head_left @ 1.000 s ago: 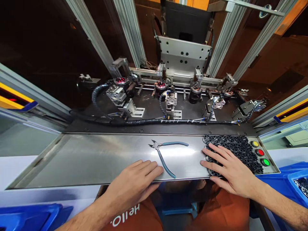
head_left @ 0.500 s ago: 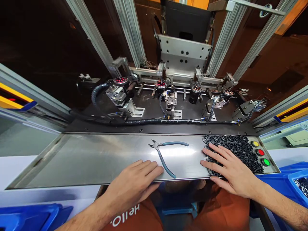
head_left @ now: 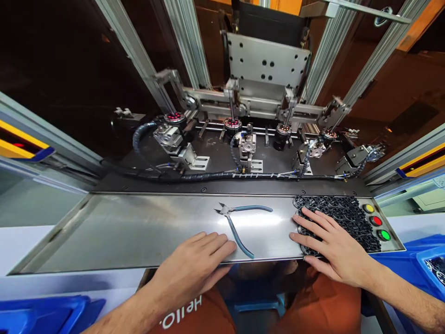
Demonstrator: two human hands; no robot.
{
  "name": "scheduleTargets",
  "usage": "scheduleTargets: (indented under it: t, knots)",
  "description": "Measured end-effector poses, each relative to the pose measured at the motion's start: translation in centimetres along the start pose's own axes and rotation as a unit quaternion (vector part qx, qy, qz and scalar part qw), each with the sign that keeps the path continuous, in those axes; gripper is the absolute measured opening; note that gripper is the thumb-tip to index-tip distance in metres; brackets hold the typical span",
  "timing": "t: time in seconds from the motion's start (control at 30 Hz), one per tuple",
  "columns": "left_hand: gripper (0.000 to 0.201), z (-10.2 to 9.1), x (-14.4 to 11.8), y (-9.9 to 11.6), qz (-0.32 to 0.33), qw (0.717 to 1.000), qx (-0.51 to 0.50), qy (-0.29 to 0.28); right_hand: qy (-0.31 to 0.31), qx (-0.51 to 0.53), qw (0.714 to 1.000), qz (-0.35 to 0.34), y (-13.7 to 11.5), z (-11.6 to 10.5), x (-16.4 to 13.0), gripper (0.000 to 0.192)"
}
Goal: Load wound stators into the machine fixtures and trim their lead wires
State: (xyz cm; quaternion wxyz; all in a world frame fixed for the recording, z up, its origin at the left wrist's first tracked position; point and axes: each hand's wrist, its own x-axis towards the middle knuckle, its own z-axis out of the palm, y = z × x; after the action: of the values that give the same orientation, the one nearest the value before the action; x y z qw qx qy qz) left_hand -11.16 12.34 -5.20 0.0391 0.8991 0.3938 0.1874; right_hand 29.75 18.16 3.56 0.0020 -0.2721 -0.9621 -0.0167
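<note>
My left hand (head_left: 200, 262) rests on the front edge of the steel work surface (head_left: 139, 232). Its fingers lie loosely together on the metal, the thumb below the edge, and nothing shows in its grasp. Just to its right, diagonal cutters (head_left: 239, 229) with blue-green handles lie with their jaws apart. Over at the right end, my right hand (head_left: 335, 248) is spread across the near left part of a layer of round black plastic parts (head_left: 354, 220). Its fingers are apart on top of them, and the palm hides some.
Behind the work surface stands a machine with a metal crossbar (head_left: 260, 104), a drilled plate (head_left: 269, 62) and several round fixtures (head_left: 232, 124) showing red lights. Yellow, red and green buttons (head_left: 375, 220) sit at right. Blue bins (head_left: 422, 260) flank both sides.
The machine's crossbar and drilled plate have risen, baring thin rods above the round fixtures. Both hands, the cutters and the black parts stay where they were.
</note>
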Motion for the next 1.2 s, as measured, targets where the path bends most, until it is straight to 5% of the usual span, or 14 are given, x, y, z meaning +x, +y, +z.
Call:
scheduleTargets:
  t: [1.2]
  knots:
    - [0.054,0.15,0.14,0.22,-0.010,1.000,-0.003,0.027,-0.020,0.002,1.000,0.007,0.03,0.51,-0.19,0.057]
